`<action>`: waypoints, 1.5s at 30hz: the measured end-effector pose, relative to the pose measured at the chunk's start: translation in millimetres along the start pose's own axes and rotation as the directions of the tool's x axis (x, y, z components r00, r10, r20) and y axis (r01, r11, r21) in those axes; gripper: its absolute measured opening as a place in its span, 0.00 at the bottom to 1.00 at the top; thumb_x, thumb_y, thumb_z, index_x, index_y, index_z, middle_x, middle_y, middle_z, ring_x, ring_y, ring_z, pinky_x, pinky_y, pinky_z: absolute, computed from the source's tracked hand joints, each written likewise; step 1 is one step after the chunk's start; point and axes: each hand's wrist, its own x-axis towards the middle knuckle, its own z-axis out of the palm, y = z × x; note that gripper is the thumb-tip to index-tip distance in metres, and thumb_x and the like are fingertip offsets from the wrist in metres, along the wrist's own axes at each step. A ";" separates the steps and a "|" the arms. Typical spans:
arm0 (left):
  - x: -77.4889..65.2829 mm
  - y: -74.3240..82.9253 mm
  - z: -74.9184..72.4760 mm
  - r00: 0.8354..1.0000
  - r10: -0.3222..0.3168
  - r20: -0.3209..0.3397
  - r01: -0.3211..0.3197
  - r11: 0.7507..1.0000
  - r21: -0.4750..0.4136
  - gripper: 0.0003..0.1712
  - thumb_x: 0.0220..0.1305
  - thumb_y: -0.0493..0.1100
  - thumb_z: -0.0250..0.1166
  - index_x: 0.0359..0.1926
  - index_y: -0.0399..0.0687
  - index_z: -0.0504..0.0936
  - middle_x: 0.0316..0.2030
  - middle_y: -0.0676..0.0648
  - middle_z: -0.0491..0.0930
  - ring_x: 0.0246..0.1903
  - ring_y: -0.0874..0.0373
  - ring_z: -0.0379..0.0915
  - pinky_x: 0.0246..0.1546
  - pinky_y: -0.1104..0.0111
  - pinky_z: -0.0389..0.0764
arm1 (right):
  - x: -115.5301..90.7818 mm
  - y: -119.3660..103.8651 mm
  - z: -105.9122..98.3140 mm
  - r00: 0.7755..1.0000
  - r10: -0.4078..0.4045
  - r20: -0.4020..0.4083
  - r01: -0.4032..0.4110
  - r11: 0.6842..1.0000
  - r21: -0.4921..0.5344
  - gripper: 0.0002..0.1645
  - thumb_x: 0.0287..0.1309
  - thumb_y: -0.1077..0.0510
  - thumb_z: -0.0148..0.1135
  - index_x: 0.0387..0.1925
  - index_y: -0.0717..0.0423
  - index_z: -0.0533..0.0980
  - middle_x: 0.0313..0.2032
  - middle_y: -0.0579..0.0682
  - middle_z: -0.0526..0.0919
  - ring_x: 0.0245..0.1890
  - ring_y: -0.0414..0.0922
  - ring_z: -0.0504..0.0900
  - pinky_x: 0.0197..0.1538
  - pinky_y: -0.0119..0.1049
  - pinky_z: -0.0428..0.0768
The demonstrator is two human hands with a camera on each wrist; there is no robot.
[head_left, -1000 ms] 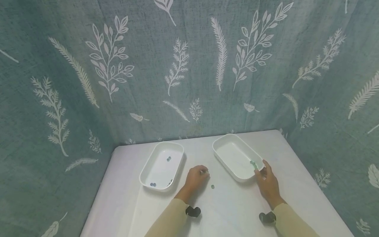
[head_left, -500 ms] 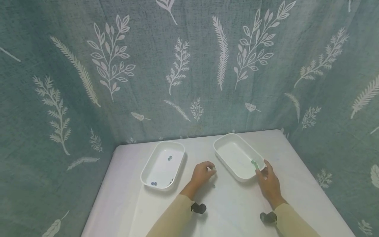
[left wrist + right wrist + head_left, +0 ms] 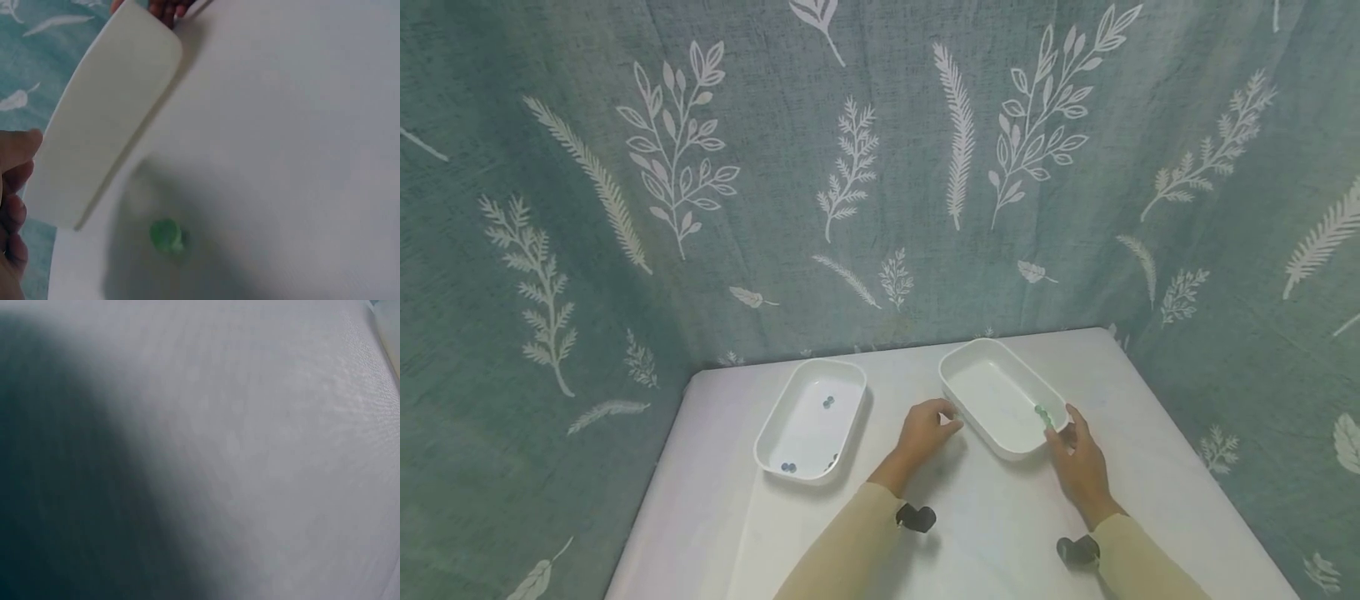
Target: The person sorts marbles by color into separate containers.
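My left hand (image 3: pixel 928 429) hovers at the left wall of the right white tray (image 3: pixel 977 400), thumb and forefinger tips close together. A small green glass bead appears pinched between them, but the fingers mostly hide it. In the left wrist view, thumb and curled fingers (image 3: pixel 15 212) stand beside the tray wall (image 3: pixel 106 112). A loose green glass bead (image 3: pixel 164 235) lies on the white cloth in that view. My right hand (image 3: pixel 1081 467) grips the tray's near right corner, beside several green beads (image 3: pixel 1042 414) inside. The right wrist view holds mostly cloth and dark blur.
A second white tray (image 3: pixel 808 478) stands on the left, with blue beads (image 3: pixel 787 467) near its front, teal beads (image 3: pixel 828 402) farther back and dark beads (image 3: pixel 832 461) by its right wall. A patterned green curtain (image 3: pixel 895 183) surrounds the white-covered table (image 3: pixel 715 467).
My left hand has moved right and slightly away from me, from the middle of the table to the right tray's wall. My right hand stays at its tray corner.
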 end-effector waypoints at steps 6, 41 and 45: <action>5.9 6.7 3.8 1.000 -0.006 0.006 0.006 1.000 0.003 0.08 0.59 0.46 0.70 0.40 0.52 0.84 0.35 0.59 0.82 0.29 0.67 0.70 0.30 0.73 0.75 | 0.2 0.6 1.1 1.000 -0.014 -0.009 0.014 1.000 -0.005 0.44 0.69 0.37 0.48 0.77 0.46 0.45 0.63 0.65 0.69 0.63 0.66 0.66 0.61 0.68 0.63; 15.5 25.4 25.8 0.997 -0.026 0.077 0.028 1.000 -0.015 0.10 0.57 0.48 0.71 0.41 0.54 0.86 0.34 0.61 0.81 0.32 0.67 0.71 0.34 0.72 0.76 | 0.3 -2.2 -2.7 1.000 0.011 0.016 -0.011 1.000 -0.015 0.44 0.70 0.37 0.48 0.77 0.48 0.45 0.64 0.66 0.68 0.64 0.65 0.66 0.61 0.67 0.63; 16.1 24.5 26.3 0.995 -0.040 0.087 0.041 0.999 -0.008 0.12 0.58 0.49 0.71 0.41 0.53 0.86 0.34 0.60 0.81 0.32 0.66 0.72 0.35 0.71 0.76 | 0.1 -3.1 -3.4 1.000 0.011 0.021 -0.011 1.000 -0.004 0.44 0.70 0.38 0.48 0.77 0.48 0.45 0.64 0.66 0.68 0.63 0.66 0.66 0.61 0.67 0.63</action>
